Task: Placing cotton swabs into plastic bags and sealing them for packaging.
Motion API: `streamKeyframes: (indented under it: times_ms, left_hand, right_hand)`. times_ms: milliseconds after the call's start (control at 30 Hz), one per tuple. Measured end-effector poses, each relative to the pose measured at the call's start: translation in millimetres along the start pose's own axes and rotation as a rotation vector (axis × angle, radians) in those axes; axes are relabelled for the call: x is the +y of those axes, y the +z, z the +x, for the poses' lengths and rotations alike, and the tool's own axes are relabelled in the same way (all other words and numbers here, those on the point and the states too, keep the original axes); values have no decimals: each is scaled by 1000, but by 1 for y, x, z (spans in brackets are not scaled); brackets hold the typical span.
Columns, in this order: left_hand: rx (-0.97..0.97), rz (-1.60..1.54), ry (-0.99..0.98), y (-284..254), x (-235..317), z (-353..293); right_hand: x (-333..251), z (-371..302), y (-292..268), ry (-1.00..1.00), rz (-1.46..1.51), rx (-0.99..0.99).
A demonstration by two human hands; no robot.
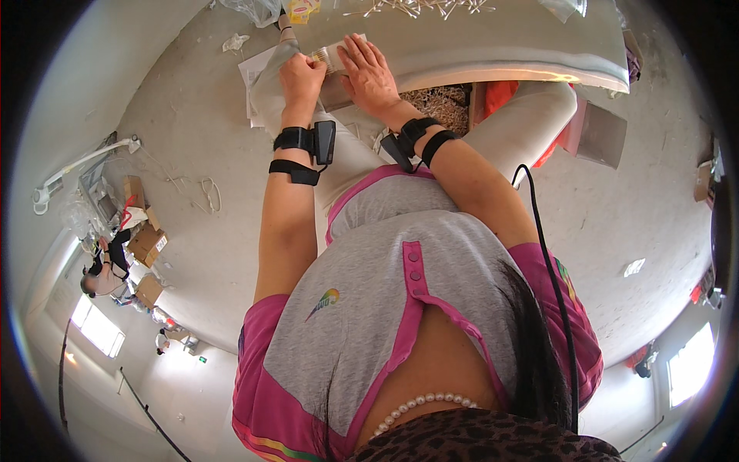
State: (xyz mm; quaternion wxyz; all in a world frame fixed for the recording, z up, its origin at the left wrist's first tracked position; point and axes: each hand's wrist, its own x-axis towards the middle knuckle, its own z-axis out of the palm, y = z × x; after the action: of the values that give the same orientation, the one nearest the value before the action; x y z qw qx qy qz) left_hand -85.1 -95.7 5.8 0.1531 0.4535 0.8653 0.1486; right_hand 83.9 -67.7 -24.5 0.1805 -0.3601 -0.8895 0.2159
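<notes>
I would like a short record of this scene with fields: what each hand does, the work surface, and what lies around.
left hand: closed on a small bundle of thin sticks, over a clear plastic bag
right hand: flat, palm down, pressing on a pale paper sheet at the table edge
table: pale top, with loose thin sticks scattered at its far side
wrists: black strapped devices on both
floor: grey concrete, cardboard boxes at the left

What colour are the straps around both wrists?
Black wrist straps, clearest in the head view.
</notes>
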Motion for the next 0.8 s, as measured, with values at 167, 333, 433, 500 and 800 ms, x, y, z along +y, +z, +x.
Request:
streamKeyframes:
  times_ms: [167,333,433,500,800]
  left_hand:
    - [24,-49,44,-2,-6,-1]
    - [-19,29,62,-6,1,-2]
    - [-63,161,41,-7,7,0]
    - [-100,235,-3,-6,7,2]
    - [-54,244,18,-1,6,2]
  right_hand:
    - [-2,2,-2,0,11,2]
    - [-1,1,-1,3,14,9]
    - [0,1,-1,0,15,16]
    - [-2,1,-1,-4,14,20]
    - [-3,1,1,-6,41,45]
